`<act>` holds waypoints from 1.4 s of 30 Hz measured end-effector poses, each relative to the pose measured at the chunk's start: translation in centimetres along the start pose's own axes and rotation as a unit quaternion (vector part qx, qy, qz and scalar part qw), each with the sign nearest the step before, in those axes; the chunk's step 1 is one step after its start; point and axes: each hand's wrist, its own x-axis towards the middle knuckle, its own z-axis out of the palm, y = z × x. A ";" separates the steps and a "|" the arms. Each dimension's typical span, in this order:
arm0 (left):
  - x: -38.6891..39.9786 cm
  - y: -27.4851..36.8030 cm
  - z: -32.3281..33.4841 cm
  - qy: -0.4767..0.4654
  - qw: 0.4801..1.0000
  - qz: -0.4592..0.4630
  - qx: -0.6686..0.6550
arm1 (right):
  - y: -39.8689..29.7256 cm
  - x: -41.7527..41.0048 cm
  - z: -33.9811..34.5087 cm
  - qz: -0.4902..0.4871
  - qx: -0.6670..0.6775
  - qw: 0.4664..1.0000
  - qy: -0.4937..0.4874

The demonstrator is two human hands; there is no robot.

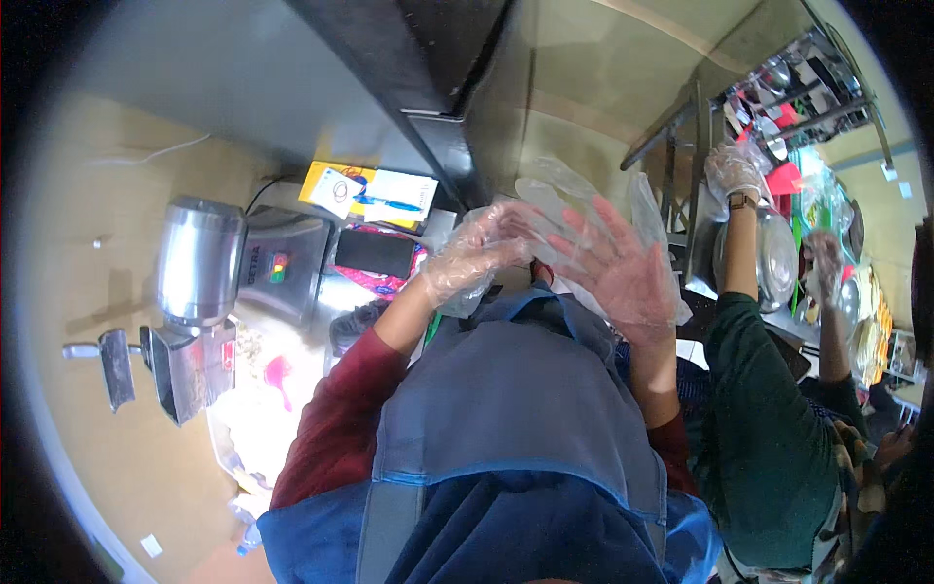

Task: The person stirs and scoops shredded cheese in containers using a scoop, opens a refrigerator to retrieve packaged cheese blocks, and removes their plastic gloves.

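In front of the grey-blue apron (503,387) I hold up both hands, each in a thin clear plastic glove. My left hand (485,252) is bent at the fingers, its tips close to the loose glove plastic by my right hand. Whether they pinch that plastic, I cannot tell. My right hand (616,274) has its palm showing and its fingers spread, with nothing held. The clear plastic glove (643,208) on it is baggy, and its empty finger ends stick out past my fingertips.
At left stands a steel Getra grinding machine (284,255). Near it lie a black smartphone (374,253) and papers with a blue pen (390,203). A co-worker's gloved hand (737,171) reaches over a counter at right, beside a round metal lid (776,259). A dark cabinet (438,66) rises ahead.
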 end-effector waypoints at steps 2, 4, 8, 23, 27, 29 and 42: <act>-0.3 -1.3 -0.4 -0.026 0.994 0.048 -0.099 | 0.4 0.4 1.0 0.063 0.038 0.996 -0.041; -0.7 -1.8 -1.5 0.010 0.995 0.046 -0.086 | 0.4 0.6 1.5 0.081 -0.017 0.993 -0.078; -2.3 -3.1 -5.3 0.056 0.998 0.011 -0.024 | -0.3 0.8 2.9 0.215 -0.301 0.925 -0.081; -4.9 0.0 -4.2 0.094 0.961 0.124 0.229 | 4.1 -1.6 -6.0 0.310 -0.052 0.949 -0.027; -4.0 1.1 -3.5 0.096 0.946 0.144 0.273 | 1.8 -1.3 -3.4 0.294 -0.065 0.949 -0.093; -5.2 0.9 -3.7 0.125 0.941 0.144 0.281 | 2.0 0.0 -2.0 0.293 -0.091 0.933 -0.187; -6.2 4.7 -7.5 0.095 0.948 0.109 0.283 | -4.2 -2.8 -6.3 0.115 -0.423 0.896 0.070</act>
